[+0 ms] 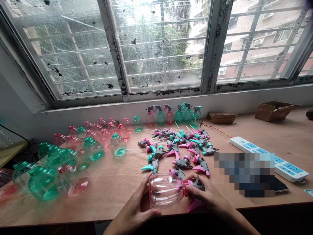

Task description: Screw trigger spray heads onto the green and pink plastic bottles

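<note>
hand-held pink bottle [166, 191] fronts scattered spray heads [185, 163], power strip [278, 161] rightward.

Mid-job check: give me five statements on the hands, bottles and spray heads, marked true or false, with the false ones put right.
1. The left hand is at the base end of the pink bottle. True.
2. The pink bottle is held upright. False: it is tipped on its side, neck toward the right hand.
3. Six bottles with spray heads fitted stand by the wall. True.
4. The loose spray heads are inside the cardboard box. False: they lie on the table.
5. The power strip lies left of the loose spray heads. False: it lies to their right.
</note>
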`<state>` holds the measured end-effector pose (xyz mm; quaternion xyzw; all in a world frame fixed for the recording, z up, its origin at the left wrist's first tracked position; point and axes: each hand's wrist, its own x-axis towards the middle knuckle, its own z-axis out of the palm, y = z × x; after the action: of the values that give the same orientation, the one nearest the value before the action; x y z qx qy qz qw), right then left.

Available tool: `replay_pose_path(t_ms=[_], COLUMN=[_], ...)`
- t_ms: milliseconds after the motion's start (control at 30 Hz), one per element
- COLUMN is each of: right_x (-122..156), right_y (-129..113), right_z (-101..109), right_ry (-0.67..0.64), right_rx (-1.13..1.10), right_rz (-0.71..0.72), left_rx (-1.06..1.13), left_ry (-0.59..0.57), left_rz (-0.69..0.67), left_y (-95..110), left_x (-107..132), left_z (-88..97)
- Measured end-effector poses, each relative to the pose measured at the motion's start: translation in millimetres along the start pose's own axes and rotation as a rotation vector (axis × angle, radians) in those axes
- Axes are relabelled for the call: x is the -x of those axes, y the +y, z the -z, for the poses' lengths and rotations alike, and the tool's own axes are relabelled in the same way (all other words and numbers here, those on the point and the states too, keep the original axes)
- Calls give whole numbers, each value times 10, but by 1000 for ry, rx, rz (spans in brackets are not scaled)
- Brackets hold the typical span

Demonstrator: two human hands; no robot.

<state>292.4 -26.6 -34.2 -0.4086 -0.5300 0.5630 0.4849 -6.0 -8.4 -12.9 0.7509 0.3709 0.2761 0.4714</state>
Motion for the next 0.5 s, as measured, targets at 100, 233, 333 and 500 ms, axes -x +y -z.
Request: replay_pose_path(t_ms=[100, 233, 333, 500], right_x=[8, 18, 16, 6], right_y=[-19, -45, -41, -16], right_z=[-3, -9, -7, 7], right_ry=[3, 1, -6, -12], right_rx=[8, 20, 17, 20], right_rz=[0, -5, 0, 6], left_rx=[25, 50, 70, 95], left_ry=[-1, -3, -7, -16], left_rz=[7, -9, -15, -33], left_y=[28, 35, 23, 3], left_x=[-7, -15, -16, -17], left_z=[-6, -9, -8, -8])
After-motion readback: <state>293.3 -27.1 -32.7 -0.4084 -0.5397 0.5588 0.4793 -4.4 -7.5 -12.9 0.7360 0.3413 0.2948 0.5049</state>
